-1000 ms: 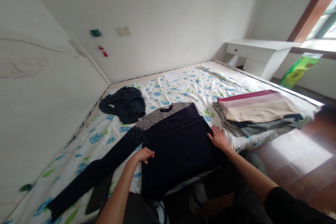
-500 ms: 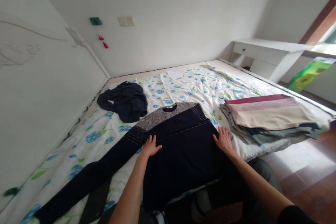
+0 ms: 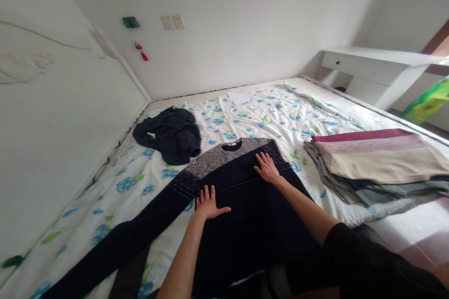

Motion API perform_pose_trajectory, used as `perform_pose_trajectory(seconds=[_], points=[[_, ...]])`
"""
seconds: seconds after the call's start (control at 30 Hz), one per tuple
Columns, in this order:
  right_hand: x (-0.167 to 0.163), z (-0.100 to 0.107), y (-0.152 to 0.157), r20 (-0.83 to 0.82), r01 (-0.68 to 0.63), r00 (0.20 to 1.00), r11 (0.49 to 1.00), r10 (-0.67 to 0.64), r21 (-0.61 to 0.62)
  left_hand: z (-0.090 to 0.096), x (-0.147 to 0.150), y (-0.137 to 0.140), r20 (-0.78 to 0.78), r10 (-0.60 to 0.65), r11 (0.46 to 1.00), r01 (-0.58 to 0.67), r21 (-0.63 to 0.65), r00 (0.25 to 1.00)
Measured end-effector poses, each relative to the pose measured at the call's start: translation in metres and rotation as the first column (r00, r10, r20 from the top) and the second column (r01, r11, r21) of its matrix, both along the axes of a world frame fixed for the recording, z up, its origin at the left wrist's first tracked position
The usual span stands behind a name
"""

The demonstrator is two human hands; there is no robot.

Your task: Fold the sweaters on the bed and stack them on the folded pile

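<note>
A dark navy sweater (image 3: 242, 219) with a speckled grey yoke lies spread on the bed, its collar towards the wall. One sleeve stretches out to the lower left; the other is partly hidden by my right arm. My left hand (image 3: 208, 203) rests on the sweater's left side below the armpit, fingers spread. Higher up on the right chest, near the shoulder, my right hand (image 3: 267, 168) lies flat with its fingers apart. Neither hand grips the cloth.
A crumpled dark garment (image 3: 170, 135) lies at the left back. Folded clothes (image 3: 379, 156) are stacked on the right. White paper (image 3: 239, 96) sits on the floral sheet (image 3: 126, 184) near the wall. A white desk (image 3: 365, 70) stands beyond the bed's right edge.
My right hand has moved from the sweater's right edge up and left onto its chest. My left hand stays at the left side, thumb stretched further out. The view has shifted slightly.
</note>
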State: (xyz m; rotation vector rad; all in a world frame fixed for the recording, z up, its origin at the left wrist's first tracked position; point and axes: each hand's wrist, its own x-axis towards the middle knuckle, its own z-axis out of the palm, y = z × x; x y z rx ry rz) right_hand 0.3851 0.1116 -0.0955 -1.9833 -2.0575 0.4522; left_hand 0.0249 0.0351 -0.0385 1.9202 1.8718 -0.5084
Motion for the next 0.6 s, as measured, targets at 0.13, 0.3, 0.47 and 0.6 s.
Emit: perform_pose_trajectory(seconds=[0.13,0.3,0.47,0.6], points=[[0.004,-0.019,0.013,0.034,0.097,0.995,0.994,-0.096,-0.045,-0.003,-0.005,0.000,0.013,-0.019,1.000,0.019,-0.010,1.000],[0.008,-0.026,0.037,0.050,0.330,0.944,0.937,-0.326,-0.117,-0.005,-0.006,0.003,0.028,-0.024,0.999,0.025,-0.037,0.999],[-0.026,-0.020,0.051,0.048,0.263,0.963,0.964,-0.264,0.028,-0.004,-0.007,0.006,0.046,-0.004,0.998,0.006,-0.059,0.999],[-0.059,-0.018,0.064,0.035,-0.030,0.999,0.996,0.027,0.081,-0.003,-0.010,0.005,0.059,-0.005,0.997,0.010,-0.079,0.998]])
